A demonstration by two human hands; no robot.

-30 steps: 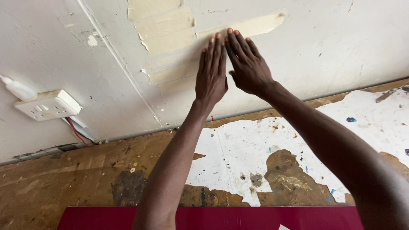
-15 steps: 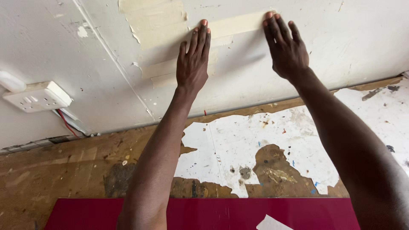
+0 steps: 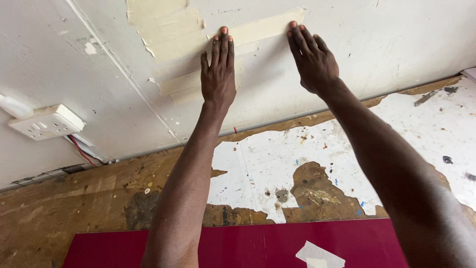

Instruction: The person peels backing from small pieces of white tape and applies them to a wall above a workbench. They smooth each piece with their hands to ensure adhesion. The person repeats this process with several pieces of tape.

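Note:
My left hand (image 3: 218, 74) lies flat against the white wall (image 3: 386, 39), fingers together, fingertips on a strip of cream masking tape (image 3: 258, 31). My right hand (image 3: 312, 59) is pressed flat on the wall too, its fingertips at the right end of the same strip. Neither hand holds anything. More cream tape pieces (image 3: 166, 27) are stuck to the wall up and left of my left hand, and a lower strip (image 3: 179, 85) runs beside its wrist.
A white wall socket (image 3: 45, 121) with red and dark wires (image 3: 82, 151) sits at the left. Below is a worn wooden surface (image 3: 74, 198) with patchy white paint (image 3: 267, 159). A dark red board (image 3: 277, 243) lies at the bottom edge, with a white tape scrap (image 3: 320, 255) on it.
My hands have slid apart along the tape strip: they were side by side, now the right hand is further right. The view has shifted slightly.

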